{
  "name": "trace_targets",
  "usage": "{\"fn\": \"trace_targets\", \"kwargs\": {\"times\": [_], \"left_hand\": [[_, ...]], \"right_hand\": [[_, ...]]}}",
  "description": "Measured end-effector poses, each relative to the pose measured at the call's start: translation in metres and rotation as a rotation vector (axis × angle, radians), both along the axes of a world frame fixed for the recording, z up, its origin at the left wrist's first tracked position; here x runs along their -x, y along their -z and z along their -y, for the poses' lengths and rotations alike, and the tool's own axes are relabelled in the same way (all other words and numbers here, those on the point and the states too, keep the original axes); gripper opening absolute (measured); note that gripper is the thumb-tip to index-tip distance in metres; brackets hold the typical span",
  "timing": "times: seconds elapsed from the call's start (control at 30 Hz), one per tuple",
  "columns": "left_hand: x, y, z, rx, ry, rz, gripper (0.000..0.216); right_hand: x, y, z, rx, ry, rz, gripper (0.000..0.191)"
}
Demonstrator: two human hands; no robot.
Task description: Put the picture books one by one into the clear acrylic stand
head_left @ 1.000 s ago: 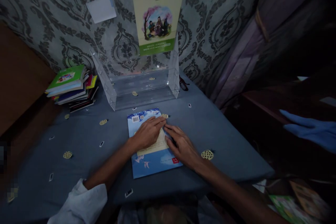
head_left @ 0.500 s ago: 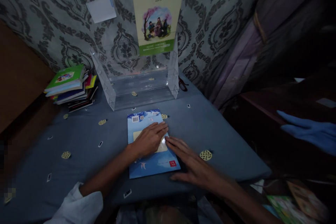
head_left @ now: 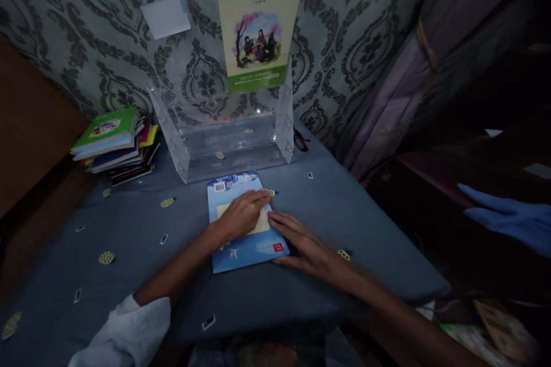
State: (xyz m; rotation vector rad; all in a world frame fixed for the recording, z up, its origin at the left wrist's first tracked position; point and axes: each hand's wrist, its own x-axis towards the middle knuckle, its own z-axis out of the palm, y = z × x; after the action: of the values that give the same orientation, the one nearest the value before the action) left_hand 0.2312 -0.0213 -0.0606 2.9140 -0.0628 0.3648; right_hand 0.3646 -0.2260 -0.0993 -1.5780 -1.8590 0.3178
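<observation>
A blue book [head_left: 245, 258] lies on the cloth-covered table, its barcode end away from me. My left hand [head_left: 243, 215] rests across its pale yellow panel with the fingers stretched toward the right edge. Along that right edge, my right hand [head_left: 307, 246] has its fingertips touching the book and its thumb apart, near the lower right corner. Its fingers are extended. Beyond the book stands a clear acrylic rack [head_left: 236, 166] with see-through sides. A green and cream book [head_left: 258, 77] with a picture on its cover stands upright at the rack's back.
At the left is a stack of books [head_left: 112, 146] with a green one on top. Glasses [head_left: 301, 140] lie beside the rack. A white card [head_left: 166, 16] shows against the patterned wall. A blue glove-like shape [head_left: 512, 215] is at the far right, past the table edge.
The blue book has shifted slightly away from me, toward the rack. My left hand has moved up a little with it, and my right thumb has come closer to the lower right corner.
</observation>
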Motion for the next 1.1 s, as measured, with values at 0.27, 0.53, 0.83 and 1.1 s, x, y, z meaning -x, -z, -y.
{"fn": "trace_targets", "kwargs": {"times": [0.27, 0.53, 0.83, 1.1], "left_hand": [[-0.006, 0.009, -0.011, 0.036, -0.024, 0.060, 0.044], [-0.001, 0.003, -0.002, 0.031, -0.010, 0.010, 0.047], [0.010, -0.005, 0.014, 0.026, 0.026, -0.062, 0.045], [0.017, -0.003, 0.025, 0.039, 0.032, -0.045, 0.044]], "right_hand": [[-0.010, 0.004, -0.012, 0.031, -0.001, -0.032, 0.078], [-0.004, 0.005, -0.009, -0.001, 0.032, -0.034, 0.071], [0.007, -0.002, -0.002, -0.024, 0.096, -0.014, 0.061], [0.014, 0.000, 0.005, -0.052, 0.135, -0.005, 0.053]]}}
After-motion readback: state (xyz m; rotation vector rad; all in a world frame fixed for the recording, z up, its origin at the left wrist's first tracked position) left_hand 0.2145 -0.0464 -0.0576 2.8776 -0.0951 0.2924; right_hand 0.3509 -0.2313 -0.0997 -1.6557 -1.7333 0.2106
